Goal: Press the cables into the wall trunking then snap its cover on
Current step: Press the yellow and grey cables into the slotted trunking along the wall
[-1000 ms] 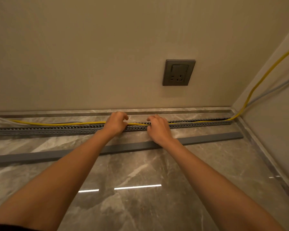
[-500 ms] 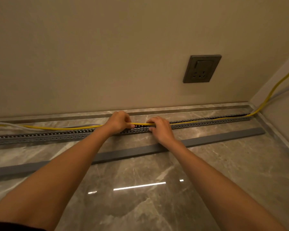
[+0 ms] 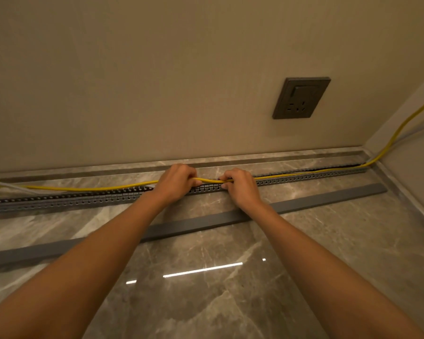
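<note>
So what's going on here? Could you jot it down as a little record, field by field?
place: floor at the foot of a wall
trunking: slotted grey channel along the wall, open on top
yellow cable: seated to the right of the hands, lying above the trunking to the left
pale cable: at far left, outside the trunking
left hand: shut on the yellow cable
right hand: shut on the yellow cable
cover: grey strip loose on the floor, not fitted
socket: on the wall, nothing plugged in
</note>
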`<state>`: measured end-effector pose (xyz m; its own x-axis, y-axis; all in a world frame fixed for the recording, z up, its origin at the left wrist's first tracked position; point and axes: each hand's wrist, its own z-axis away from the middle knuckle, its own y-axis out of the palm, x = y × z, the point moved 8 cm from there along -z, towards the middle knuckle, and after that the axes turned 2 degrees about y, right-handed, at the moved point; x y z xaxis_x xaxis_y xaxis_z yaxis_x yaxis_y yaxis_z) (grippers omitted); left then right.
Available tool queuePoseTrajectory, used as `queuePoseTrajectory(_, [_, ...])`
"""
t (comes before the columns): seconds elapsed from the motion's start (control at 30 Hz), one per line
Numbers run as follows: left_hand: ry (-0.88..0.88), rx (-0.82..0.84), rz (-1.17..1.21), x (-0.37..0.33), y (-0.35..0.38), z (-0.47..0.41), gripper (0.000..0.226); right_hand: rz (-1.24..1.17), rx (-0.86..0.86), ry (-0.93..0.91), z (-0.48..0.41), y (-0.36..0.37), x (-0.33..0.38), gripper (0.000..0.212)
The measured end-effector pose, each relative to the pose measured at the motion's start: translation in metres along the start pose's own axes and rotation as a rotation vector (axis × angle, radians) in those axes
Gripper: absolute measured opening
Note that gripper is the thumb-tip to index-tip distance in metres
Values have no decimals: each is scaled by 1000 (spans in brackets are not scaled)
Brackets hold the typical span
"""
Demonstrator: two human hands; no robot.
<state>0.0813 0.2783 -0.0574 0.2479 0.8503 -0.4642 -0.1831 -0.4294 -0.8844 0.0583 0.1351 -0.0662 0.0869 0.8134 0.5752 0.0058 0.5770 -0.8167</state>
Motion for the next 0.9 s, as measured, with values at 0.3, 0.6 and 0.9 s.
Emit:
queuePoseTrajectory(0.3, [-76, -61, 6, -8, 4, -5, 14, 29, 15, -49, 5, 2, -4, 29])
queuePoseTrajectory(0.6, [261, -198, -167, -36, 9, 17, 17, 3, -7, -115, 8, 1, -6, 11])
queuePoseTrajectory(0.9, [322, -108, -457, -49, 28, 28, 26, 61, 2, -203, 16, 1, -11, 35])
